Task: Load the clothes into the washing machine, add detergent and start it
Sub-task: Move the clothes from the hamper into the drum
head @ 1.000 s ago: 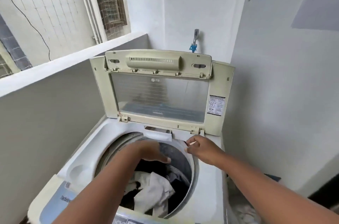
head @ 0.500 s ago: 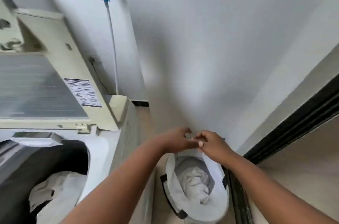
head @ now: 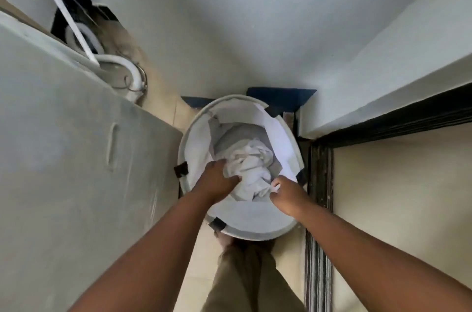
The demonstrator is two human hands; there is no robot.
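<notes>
- Because the laundry basket (head: pixel 195 133) stands on the floor just beside the washing machine (head: pixel 76 158), both arms reach down into it.
- Left hand (head: pixel 217 179): fingers curled into the white clothes (head: pixel 251 163) bunched inside the basket.
- Right hand (head: pixel 283 194): closed, pinching the bundle's near edge to lift evenly.

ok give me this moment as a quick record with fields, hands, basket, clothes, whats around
left hand: inside the laundry basket, fingers closed on the white clothes
right hand: at the basket's near right side, pinching an edge of the same white fabric
laundry basket: round, white, on the floor, black tabs on its rim
white clothes: one crumpled bundle at the bottom of the basket
washing machine: its grey side panel stands left of the basket; drum out of view
hose: white, curving behind the machine
task stage: loading not yet finished
</notes>
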